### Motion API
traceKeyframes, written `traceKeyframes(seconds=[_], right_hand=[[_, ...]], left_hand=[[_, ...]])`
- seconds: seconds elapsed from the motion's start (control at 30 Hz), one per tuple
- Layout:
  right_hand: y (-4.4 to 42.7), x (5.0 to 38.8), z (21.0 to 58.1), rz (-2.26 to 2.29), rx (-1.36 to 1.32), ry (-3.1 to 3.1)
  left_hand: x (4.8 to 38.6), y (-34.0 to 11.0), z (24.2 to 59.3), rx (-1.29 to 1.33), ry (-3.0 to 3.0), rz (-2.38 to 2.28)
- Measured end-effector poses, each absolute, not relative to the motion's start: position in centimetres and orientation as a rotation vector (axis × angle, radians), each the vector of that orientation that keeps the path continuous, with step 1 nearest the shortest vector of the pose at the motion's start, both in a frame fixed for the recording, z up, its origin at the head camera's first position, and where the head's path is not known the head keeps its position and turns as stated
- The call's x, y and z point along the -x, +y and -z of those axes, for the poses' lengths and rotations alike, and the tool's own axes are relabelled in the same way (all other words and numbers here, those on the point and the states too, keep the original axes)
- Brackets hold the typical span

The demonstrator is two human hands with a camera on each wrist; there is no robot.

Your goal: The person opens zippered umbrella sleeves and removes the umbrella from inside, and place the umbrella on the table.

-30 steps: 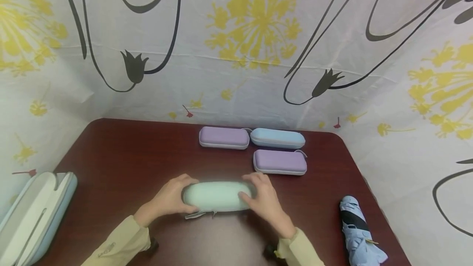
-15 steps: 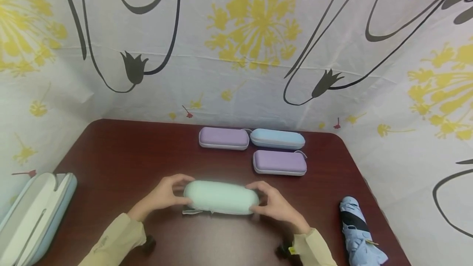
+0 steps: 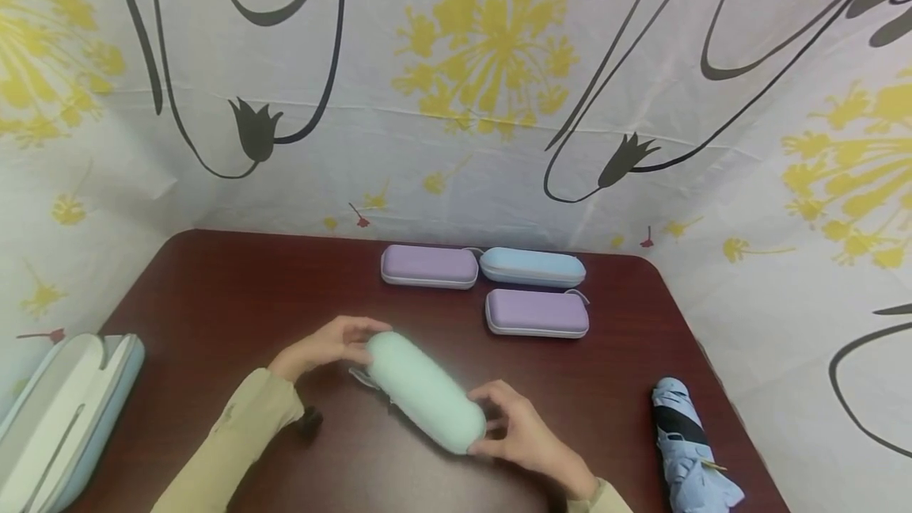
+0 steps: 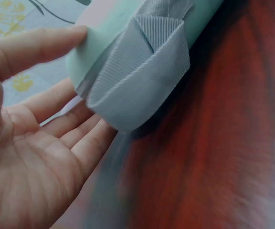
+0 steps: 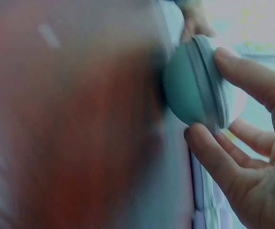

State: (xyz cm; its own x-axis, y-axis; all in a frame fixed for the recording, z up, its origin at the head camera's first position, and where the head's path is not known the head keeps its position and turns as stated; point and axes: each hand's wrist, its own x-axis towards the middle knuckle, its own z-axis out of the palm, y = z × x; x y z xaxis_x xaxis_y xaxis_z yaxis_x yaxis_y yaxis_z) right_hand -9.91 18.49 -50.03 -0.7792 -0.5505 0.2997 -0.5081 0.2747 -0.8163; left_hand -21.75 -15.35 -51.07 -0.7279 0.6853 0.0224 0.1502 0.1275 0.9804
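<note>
A mint green zip case (image 3: 425,392) lies slantwise over the middle of the table in the head view, far end to the left, near end to the right. My left hand (image 3: 335,347) holds its far end between thumb and fingers. At the near end, my right hand (image 3: 523,434) grips the rounded tip. A grey fabric strap (image 4: 142,86) loops out from the case beside my left fingers in the left wrist view. The right wrist view shows a zipper band (image 5: 209,81) round the tip, with thumb and fingers on either side.
Two purple cases (image 3: 430,267) (image 3: 537,313) and a light blue case (image 3: 533,267) lie near the back edge. A folded blue umbrella (image 3: 687,450) lies at the right. A larger open pale case (image 3: 71,418) stands at the left edge. Patterned cloth (image 3: 399,141) hangs behind the table.
The mint case has turned clockwise from nearly level to a steep slant. My left hand has moved away with its left end, while my right hand has come nearer with the other.
</note>
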Motion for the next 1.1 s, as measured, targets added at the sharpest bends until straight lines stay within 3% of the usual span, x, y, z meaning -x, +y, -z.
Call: traceKeyframes(seconds=[0.43, 0.83, 1.1], right_hand=[[15.0, 5.5, 51.1, 1.494, 0.876, 2.739], [13.5, 5.3, 50.1, 1.4, 0.847, 2.769], [13.2, 5.1, 49.8, 1.376, 0.784, 2.755]], left_hand=[[25.1, -12.4, 50.6, -0.891, 1.935, -1.486], [26.4, -10.6, 50.0, -1.024, 1.948, -1.422], [25.4, -9.7, 48.7, -1.046, 2.205, -1.262]])
